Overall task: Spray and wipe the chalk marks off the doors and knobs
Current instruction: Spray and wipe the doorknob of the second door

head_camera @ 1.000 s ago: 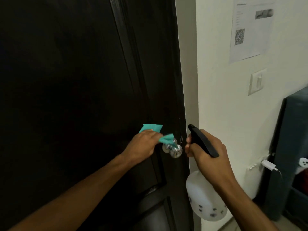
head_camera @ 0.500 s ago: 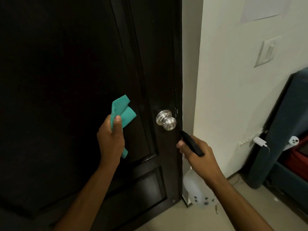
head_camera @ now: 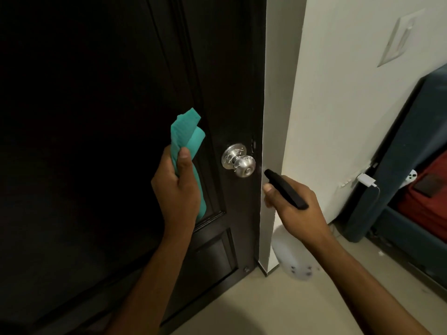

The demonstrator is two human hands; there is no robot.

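Observation:
A dark brown panelled door (head_camera: 96,141) fills the left of the view. Its round silver knob (head_camera: 239,160) carries thin white chalk scribbles. My left hand (head_camera: 177,189) grips a folded teal cloth (head_camera: 186,134), held upright just left of the knob and not touching it. My right hand (head_camera: 294,209) holds a white spray bottle (head_camera: 290,257) by its black trigger head (head_camera: 285,188), with the nozzle pointing up-left at the knob from a short distance below and right.
The white door jamb (head_camera: 273,117) and white wall (head_camera: 350,93) stand right of the door, with a light switch (head_camera: 399,37) high up. A dark padded piece of furniture (head_camera: 399,153), a plugged-in white charger (head_camera: 366,180) and a red item (head_camera: 425,197) sit at the right. Beige floor lies below.
My left hand has lifted the cloth off the knob and drawn back to the left. My right hand has lowered the bottle and aimed the nozzle at the knob. The view has tilted downward.

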